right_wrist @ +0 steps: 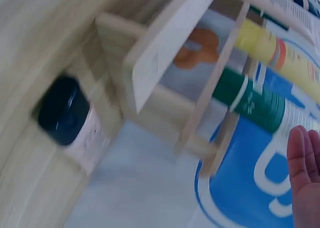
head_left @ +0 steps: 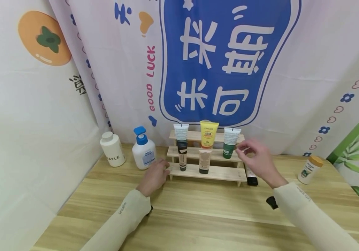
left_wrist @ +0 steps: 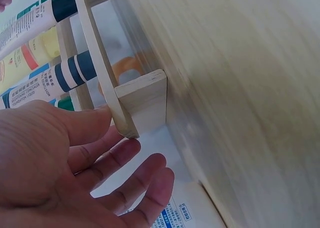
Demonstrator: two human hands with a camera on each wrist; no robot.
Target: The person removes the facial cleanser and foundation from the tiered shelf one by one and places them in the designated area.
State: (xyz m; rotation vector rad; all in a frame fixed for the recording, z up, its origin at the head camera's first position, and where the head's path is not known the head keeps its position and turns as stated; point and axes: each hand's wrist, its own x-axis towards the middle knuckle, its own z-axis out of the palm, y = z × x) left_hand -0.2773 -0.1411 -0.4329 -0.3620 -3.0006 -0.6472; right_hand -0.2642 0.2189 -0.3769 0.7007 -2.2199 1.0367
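At the left end of a three-step wooden rack [head_left: 217,174], my left hand [head_left: 155,176] holds the bottom board's corner, thumb above and forefinger beneath in the left wrist view. My right hand [head_left: 256,158] is beside a green-and-white tube [head_left: 229,144] on the middle step; its fingertips [right_wrist: 299,138] are right at the tube's white part. Also upright on the rack are a yellow tube [head_left: 209,134], a white tube [head_left: 181,131], a dark-and-beige tube [head_left: 182,157] and a beige tube [head_left: 204,162].
A black-capped tube [head_left: 252,179] stands on the table by the rack's right end. Left of the rack are a blue-topped pump bottle [head_left: 144,153] and a white bottle [head_left: 113,150]. An orange-capped bottle [head_left: 309,170] stands far right. A printed cloth [head_left: 129,87] hangs behind.
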